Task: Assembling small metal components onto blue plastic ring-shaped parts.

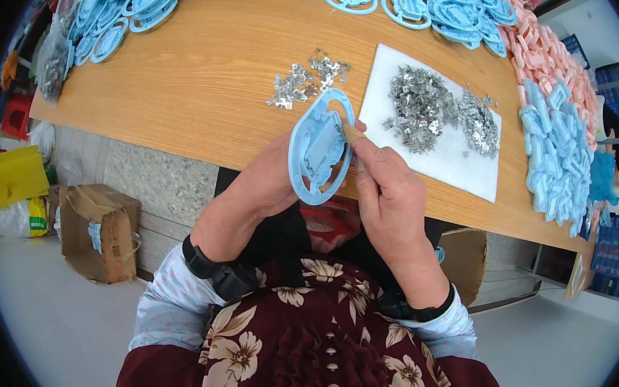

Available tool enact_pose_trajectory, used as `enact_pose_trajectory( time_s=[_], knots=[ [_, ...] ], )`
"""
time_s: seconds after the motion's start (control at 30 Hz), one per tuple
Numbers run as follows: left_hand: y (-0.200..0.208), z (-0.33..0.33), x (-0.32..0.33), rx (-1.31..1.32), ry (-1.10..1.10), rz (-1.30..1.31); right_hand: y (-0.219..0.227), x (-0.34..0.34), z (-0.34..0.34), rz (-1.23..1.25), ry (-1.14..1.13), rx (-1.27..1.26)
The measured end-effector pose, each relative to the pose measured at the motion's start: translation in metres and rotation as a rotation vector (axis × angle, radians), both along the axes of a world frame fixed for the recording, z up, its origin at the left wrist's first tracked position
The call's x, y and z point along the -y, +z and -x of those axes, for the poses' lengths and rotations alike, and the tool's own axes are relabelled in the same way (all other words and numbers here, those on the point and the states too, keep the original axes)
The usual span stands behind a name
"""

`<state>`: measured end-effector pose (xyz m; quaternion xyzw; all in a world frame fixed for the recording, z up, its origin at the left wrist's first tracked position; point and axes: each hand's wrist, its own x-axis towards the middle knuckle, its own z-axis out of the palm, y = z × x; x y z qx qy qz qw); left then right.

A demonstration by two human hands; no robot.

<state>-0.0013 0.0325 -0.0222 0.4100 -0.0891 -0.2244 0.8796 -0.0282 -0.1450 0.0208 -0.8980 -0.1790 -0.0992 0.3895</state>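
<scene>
Over the table's near edge, my left hand (pixel 270 179) grips a light-blue oval plastic housing (pixel 322 149), a loop-shaped frame with a raised rectangular middle. It is tilted up, with its recessed side facing me. Small metal bits show along the recess. My right hand (pixel 397 204) is closed, and its index finger, tipped with a tan wrap (pixel 353 133), presses at the right side of the recess. Whatever may be under that fingertip is hidden. Just beyond the housing lies a loose scatter of small metal clips (pixel 294 85).
A white foam sheet (pixel 435 163) at right carries two heaps of small metal parts (pixel 419 107). Blue housings (pixel 150 3) pile along the far edge. Pink pieces (pixel 553 56) and blue pieces (pixel 556 155) crowd the right side. A cardboard box (pixel 99 231) stands on the floor at left.
</scene>
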Motion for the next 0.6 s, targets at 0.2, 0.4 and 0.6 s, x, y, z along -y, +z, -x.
enact_pose_trajectory(
  time_s=[0.2,0.4,0.6],
  knots=[
    [0.005,0.002,0.008,-0.112,-0.033,0.177,-0.015,0.003,0.002,0.172,-0.018,0.268],
    [0.002,-0.003,0.011,-0.159,-0.077,0.176,-0.007,0.001,0.014,0.253,0.08,0.43],
    [0.019,-0.001,0.026,0.074,-0.062,-0.264,0.005,0.046,0.03,-0.663,0.092,-0.361]
  ],
)
